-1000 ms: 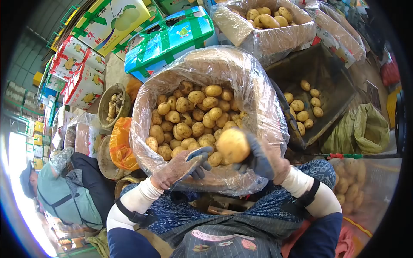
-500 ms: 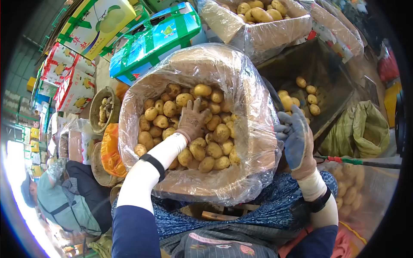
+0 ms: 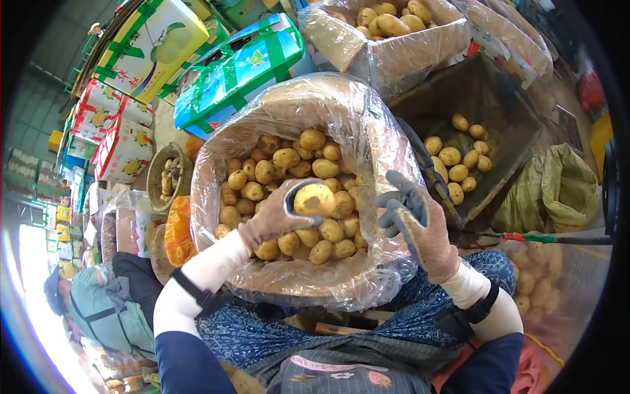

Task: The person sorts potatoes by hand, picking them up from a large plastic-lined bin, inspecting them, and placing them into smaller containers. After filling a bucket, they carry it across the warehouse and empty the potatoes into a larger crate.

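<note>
A large cardboard box lined with clear plastic [image 3: 315, 284] stands before me, holding many potatoes [image 3: 269, 172]. Above them, my gloved left hand [image 3: 274, 209] grips one potato [image 3: 314, 199], which has a brown patch on its side. My right hand [image 3: 420, 230], in a brown glove with blue-grey palm and fingertips, is raised over the box's right edge. Its fingers are apart and nothing is in them. Beyond that hand, a dark open bin [image 3: 505, 98] contains several loose potatoes [image 3: 449, 156].
Another plastic-lined box [image 3: 420, 56] of potatoes stands at the back. A blue and green carton [image 3: 243, 72] is behind the near box. To the left are a round basket [image 3: 159, 197] and an orange bag [image 3: 179, 230]. A green sack [image 3: 554, 190] lies right. A person [image 3: 108, 305] sits at far left.
My left hand has come up from the pile with a potato in it. My right hand has moved left, away from the dark bin, toward the box.
</note>
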A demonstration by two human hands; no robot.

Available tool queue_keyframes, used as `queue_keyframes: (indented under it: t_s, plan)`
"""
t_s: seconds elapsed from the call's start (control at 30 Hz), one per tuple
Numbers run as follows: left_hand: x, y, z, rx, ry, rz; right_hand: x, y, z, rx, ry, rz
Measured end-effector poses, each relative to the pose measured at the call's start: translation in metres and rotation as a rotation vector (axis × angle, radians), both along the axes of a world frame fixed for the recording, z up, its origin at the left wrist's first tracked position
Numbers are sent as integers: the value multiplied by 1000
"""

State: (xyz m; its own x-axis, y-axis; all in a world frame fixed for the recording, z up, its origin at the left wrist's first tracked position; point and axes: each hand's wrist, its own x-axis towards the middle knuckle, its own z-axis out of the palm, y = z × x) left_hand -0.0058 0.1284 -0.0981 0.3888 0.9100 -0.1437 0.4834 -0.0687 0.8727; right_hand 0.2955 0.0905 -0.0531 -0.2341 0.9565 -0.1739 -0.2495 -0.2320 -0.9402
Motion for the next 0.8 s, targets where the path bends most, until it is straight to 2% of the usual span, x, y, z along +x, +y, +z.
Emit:
queue_keyframes:
  t_s: [0.03,0.1,0.13,0.17,0.23,0.3,0.37,0.4,0.47,0.5,0.53,0.6,0.63,0.7,0.73,0.8]
  plan:
    - [3,-15,20,-103,-111,25,-3,-2,0,56,-97,27]
    - [6,-39,45,-192,-216,37,-10,-7,3,79,-112,43]
    - [6,-50,49,-287,-330,49,-13,-9,-2,232,-258,84]
    - [6,-61,53,-281,-326,51,-15,-11,-4,384,-403,122]
    - [7,-81,58,-631,-702,159,-23,-15,-1,432,-400,127]
    - [14,-96,64,-667,-754,186,-25,-16,4,736,-531,166]
    - [18,-105,66,-778,-923,204,-29,-19,2,770,-525,158]
    - [17,-108,61,-816,-912,213,-31,-20,2,712,-509,211]
    - [18,-111,51,-766,-937,197,-33,-18,3,655,-493,265]
    - [17,-112,47,-719,-960,179,-33,-16,5,748,-513,301]
    - [15,-110,47,-718,-963,179,-33,-14,8,841,-533,336]
    - [11,-102,46,-499,-618,47,-36,-15,18,944,-588,345]
    - [13,-101,46,-500,-623,45,-37,-16,20,1046,-638,354]
    - [21,-101,53,-175,-281,33,-41,-18,5,1098,-613,327]
    - [24,-100,57,-87,-223,24,-42,-19,2,1120,-633,315]
    - [29,-103,59,-74,-190,36,-46,-20,-5,1138,-655,305]
